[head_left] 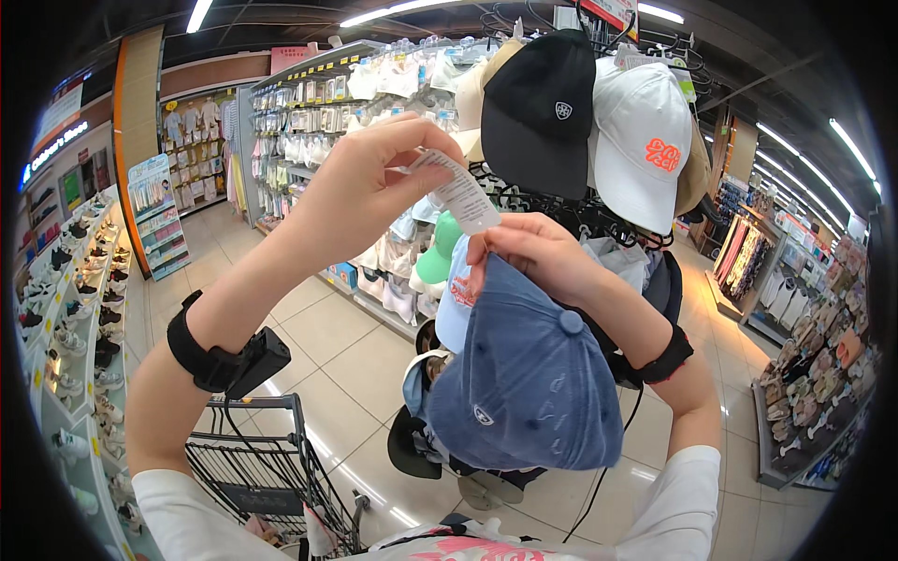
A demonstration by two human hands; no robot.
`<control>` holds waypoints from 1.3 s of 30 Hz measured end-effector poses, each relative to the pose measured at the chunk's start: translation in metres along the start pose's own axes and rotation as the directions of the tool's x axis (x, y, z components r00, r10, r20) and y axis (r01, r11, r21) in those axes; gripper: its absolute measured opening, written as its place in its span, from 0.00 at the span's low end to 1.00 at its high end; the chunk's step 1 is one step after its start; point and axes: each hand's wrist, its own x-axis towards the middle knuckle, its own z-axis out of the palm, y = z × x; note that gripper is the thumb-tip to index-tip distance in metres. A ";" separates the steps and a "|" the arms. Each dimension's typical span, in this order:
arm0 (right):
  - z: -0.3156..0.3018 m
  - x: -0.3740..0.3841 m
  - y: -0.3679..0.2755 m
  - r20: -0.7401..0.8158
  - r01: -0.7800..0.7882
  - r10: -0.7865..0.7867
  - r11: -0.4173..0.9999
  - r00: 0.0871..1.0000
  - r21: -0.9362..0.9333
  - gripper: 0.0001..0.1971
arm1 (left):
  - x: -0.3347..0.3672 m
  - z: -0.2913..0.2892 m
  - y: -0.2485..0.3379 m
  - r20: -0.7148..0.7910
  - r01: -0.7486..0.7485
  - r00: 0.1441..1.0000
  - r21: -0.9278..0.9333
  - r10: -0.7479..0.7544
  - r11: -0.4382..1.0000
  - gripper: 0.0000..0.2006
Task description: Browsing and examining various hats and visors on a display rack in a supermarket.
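Note:
A blue baseball cap (533, 374) with a small white emblem hangs tilted below my right hand (538, 251). That hand's fingers are closed by the cap's edge and the lower end of a white paper tag (465, 198). My left hand (379, 178) pinches the tag's upper end between thumb and fingers, holding it stretched toward the right hand. Just beyond, a black cap (535, 117) and a white cap (641, 145) with orange lettering hang on a rack. Part of the tag is covered by my fingers.
A wire shopping cart (248, 458) stands at the lower left. Shoe shelves (89, 355) line the left side. Behind the hat rack runs a wall of packaged clothing (309, 122). A slipper display (823, 374) stands on the right. More caps (412, 439) hang low beneath the blue one.

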 end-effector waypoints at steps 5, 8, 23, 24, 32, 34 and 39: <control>0.014 -0.009 0.003 0.085 0.040 -0.046 0.997 0.995 0.065 0.16 | 0.000 0.003 0.003 0.064 -0.111 0.991 -0.089 0.117 0.990 0.03; 0.020 -0.012 0.004 0.048 0.026 -0.026 1.000 0.999 0.016 0.15 | 0.000 0.008 0.002 0.099 -0.183 0.976 -0.125 0.196 0.975 0.05; 0.026 -0.015 -0.002 -0.327 0.203 -0.505 0.737 0.798 -0.644 0.11 | 0.000 0.025 -0.012 0.036 -0.226 0.970 -0.230 0.240 0.947 0.09; 0.026 -0.015 -0.002 -0.345 0.190 -0.520 0.725 0.781 -0.662 0.11 | 0.001 0.025 -0.012 0.027 -0.244 0.967 -0.201 0.255 0.949 0.09; 0.027 -0.019 0.001 -0.435 0.205 -0.340 0.922 0.834 -0.328 0.10 | 0.004 0.036 -0.017 0.026 -0.288 0.955 -0.138 0.294 0.947 0.09; 0.029 -0.019 0.001 -0.439 0.195 -0.324 0.929 0.838 -0.314 0.10 | 0.002 0.037 -0.018 0.031 -0.293 0.954 -0.116 0.299 0.949 0.09; 0.022 -0.016 0.007 -0.432 0.172 -0.367 0.888 0.824 -0.427 0.14 | 0.000 0.036 -0.018 0.045 -0.265 0.962 -0.053 0.268 0.963 0.08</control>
